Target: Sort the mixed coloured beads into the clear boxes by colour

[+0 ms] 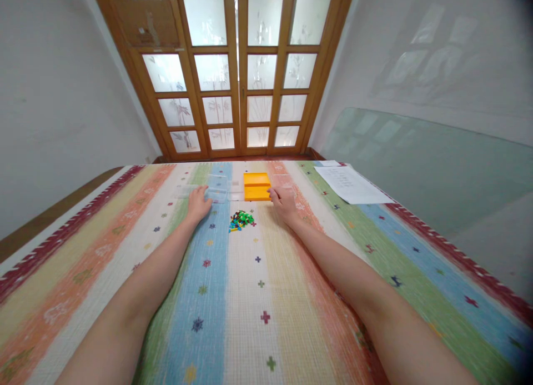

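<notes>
Both my arms reach far out over a striped, colourful tablecloth [250, 296]. My left hand [198, 203] rests on a clear plastic tray [217, 194], fingers laid over its near edge. My right hand [283, 200] touches the right side of an orange tray [256, 186], fingers curled at its corner. Between the two hands lies a small pile of tiny coloured pieces [241, 219], mostly green, with some blue and dark ones. Neither hand touches the pile.
A white sheet of paper [350, 184] lies at the far right of the table. More clear plastic pieces [283, 179] sit beside the orange tray. Wooden doors with frosted glass panes [237, 74] stand beyond the table. A glass panel [433, 163] leans against the right wall.
</notes>
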